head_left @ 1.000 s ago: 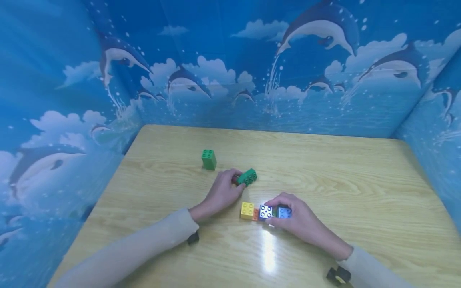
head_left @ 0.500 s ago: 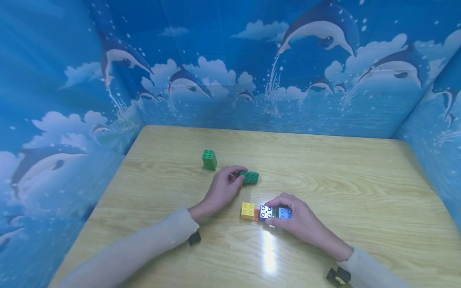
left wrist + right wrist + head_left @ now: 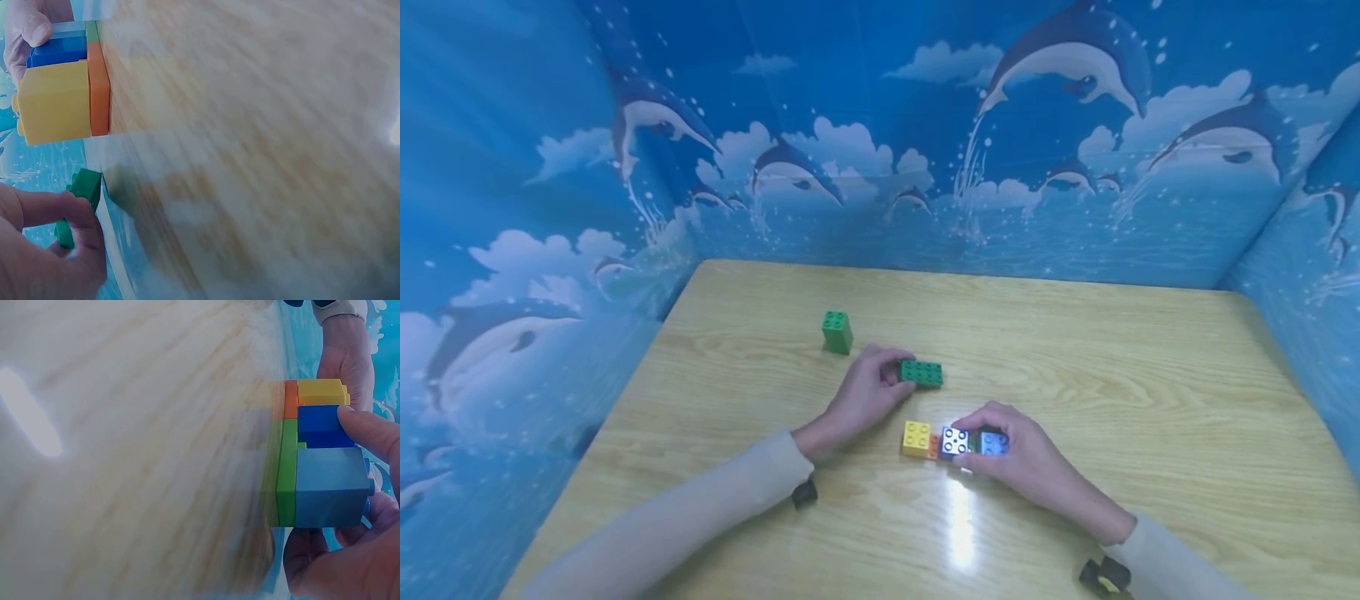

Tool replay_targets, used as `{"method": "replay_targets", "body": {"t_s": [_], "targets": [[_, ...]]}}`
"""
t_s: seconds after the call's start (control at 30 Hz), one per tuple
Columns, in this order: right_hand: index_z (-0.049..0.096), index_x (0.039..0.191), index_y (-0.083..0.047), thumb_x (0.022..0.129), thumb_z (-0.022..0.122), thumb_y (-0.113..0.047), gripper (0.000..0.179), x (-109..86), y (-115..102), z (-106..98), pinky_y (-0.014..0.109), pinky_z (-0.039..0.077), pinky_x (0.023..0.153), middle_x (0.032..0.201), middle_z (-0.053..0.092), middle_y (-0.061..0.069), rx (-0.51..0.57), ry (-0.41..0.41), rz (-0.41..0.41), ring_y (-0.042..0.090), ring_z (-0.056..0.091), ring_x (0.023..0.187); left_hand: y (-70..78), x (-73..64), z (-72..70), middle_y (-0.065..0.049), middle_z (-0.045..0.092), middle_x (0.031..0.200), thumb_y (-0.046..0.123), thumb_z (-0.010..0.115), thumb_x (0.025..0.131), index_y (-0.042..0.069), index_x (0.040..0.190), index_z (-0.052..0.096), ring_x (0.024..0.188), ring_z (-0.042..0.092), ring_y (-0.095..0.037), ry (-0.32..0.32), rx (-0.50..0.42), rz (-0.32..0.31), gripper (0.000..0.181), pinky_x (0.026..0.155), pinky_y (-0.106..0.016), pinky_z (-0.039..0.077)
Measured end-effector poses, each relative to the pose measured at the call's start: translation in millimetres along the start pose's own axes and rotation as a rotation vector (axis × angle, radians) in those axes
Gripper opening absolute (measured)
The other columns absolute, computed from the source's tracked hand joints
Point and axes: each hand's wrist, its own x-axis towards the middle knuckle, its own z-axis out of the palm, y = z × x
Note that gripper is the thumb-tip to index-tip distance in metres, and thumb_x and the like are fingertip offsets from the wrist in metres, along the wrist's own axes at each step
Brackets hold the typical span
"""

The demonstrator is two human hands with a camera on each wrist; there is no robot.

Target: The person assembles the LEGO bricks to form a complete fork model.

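Note:
My left hand [image 3: 867, 390] pinches a dark green brick [image 3: 922, 373] by its left end, studs facing up, close over the table behind the joined row. In the left wrist view this green brick [image 3: 86, 186] shows partly behind the fingers. My right hand [image 3: 1018, 457] grips a dark blue brick [image 3: 955, 442] with a white studded top, its thumb on the near side. That brick belongs to a row with a yellow brick [image 3: 916, 438] at left and a light blue brick [image 3: 994, 443] under the palm. Below them sit an orange brick [image 3: 291, 400] and a flat light green brick [image 3: 286, 481].
A tall green brick [image 3: 837, 332] stands upright behind the left hand. The wooden table [image 3: 1112, 350] ends at a blue dolphin-print curtain [image 3: 865, 125] at the back and sides. A bright light reflection lies in front of the row.
The dark green brick has turned from a slant to level, its studs now upward, and shifted slightly right in the left fingers. The right hand and its row stay put.

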Motion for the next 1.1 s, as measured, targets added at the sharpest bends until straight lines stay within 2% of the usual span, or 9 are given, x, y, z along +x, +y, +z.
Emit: {"method": "replay_targets", "body": {"t_s": [0.2,0.37,0.67,0.87,1.1], "targets": [[0.08,0.121,-0.023,0.086,0.095,-0.026,0.038,1.0,1,0,0.048,0.05,0.102,0.116,0.072,-0.008,-0.002,0.004,-0.01,0.021,0.063,0.116,2.3,3.9,0.0,-0.005,0.058,0.104,0.007,0.084,0.096,0.01,0.137,0.073,0.088,0.057,-0.017,-0.056,0.074,0.026,0.043,0.072,-0.03,0.054],[0.08,0.12,-0.023,0.086,0.095,-0.025,0.038,2.5,3,0,0.048,0.049,0.103,0.115,0.072,-0.008,0.0,0.004,-0.01,0.021,0.064,0.116,1.6,9.2,-0.4,-0.001,0.064,0.094,0.004,0.083,0.096,0.005,0.136,0.072,0.084,0.06,-0.016,-0.125,0.081,0.035,0.041,0.072,-0.029,0.055],[0.081,0.119,-0.023,0.085,0.095,-0.023,0.037,2.4,3,1,0.044,0.051,0.101,0.114,0.073,-0.007,0.005,0.003,-0.019,0.021,0.064,0.114,2.8,16.0,2.3,0.001,0.066,0.093,0.004,0.084,0.095,0.005,0.136,0.072,0.085,0.063,-0.014,-0.191,0.114,0.026,0.043,0.074,-0.027,0.057],[0.08,0.12,-0.023,0.085,0.095,-0.024,0.037,3.5,3,1,0.047,0.05,0.103,0.115,0.072,-0.008,0.004,-0.001,-0.02,0.021,0.064,0.116,3.3,21.2,2.3,0.001,0.066,0.093,0.004,0.084,0.095,0.004,0.139,0.071,0.084,0.062,-0.014,-0.234,0.142,0.029,0.045,0.073,-0.028,0.056],[0.08,0.117,-0.027,0.085,0.096,-0.022,0.037,2.7,3,0,0.056,0.049,0.109,0.115,0.072,-0.011,-0.043,-0.002,0.024,0.021,0.064,0.12,3.2,24.6,3.9,0.0,0.066,0.09,-0.001,0.081,0.095,0.002,0.14,0.07,0.08,0.062,-0.014,-0.281,0.136,0.07,0.047,0.071,-0.027,0.055]]}}
